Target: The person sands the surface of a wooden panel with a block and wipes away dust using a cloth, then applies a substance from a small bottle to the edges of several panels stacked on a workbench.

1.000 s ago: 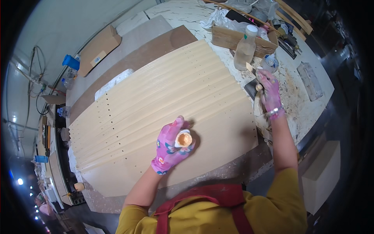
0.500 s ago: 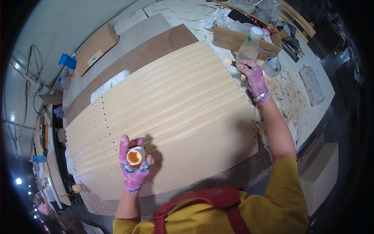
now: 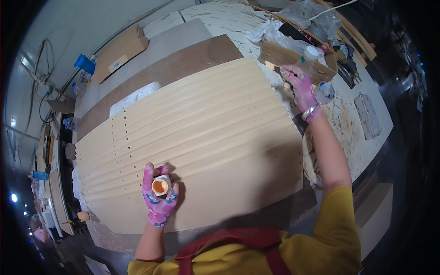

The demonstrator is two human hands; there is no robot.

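My left hand (image 3: pixel 159 201), in a pink flowered glove, is wrapped round a small white jar (image 3: pixel 168 178) above the near left part of a pale ribbed wooden panel (image 3: pixel 201 133). Orange-brown paste shows in the jar's mouth. Rows of small dark holes dot the panel. Out past the panel's far right edge, my pink-gloved right hand (image 3: pixel 300 89) is closed on a small spreader (image 3: pixel 272 67) with a pale tip and a dark part by the fingers. The fingers hide the rest of it. A clear bottle with a white cap (image 3: pixel 311 53) stands just beyond this hand.
A cardboard box (image 3: pixel 275 53) of plastic bags and tools sits at the back right. Beside my right hand is a roll of tape (image 3: pixel 325 91), with a grey block (image 3: pixel 367 117) further right. A flattened carton (image 3: pixel 121 55) and a brown board (image 3: pixel 192 59) lie beyond the panel.
The whole view has shifted slightly. My right hand has moved a little with the spreader, whose tip is now closer to the cardboard box. My left hand keeps hold of the jar.
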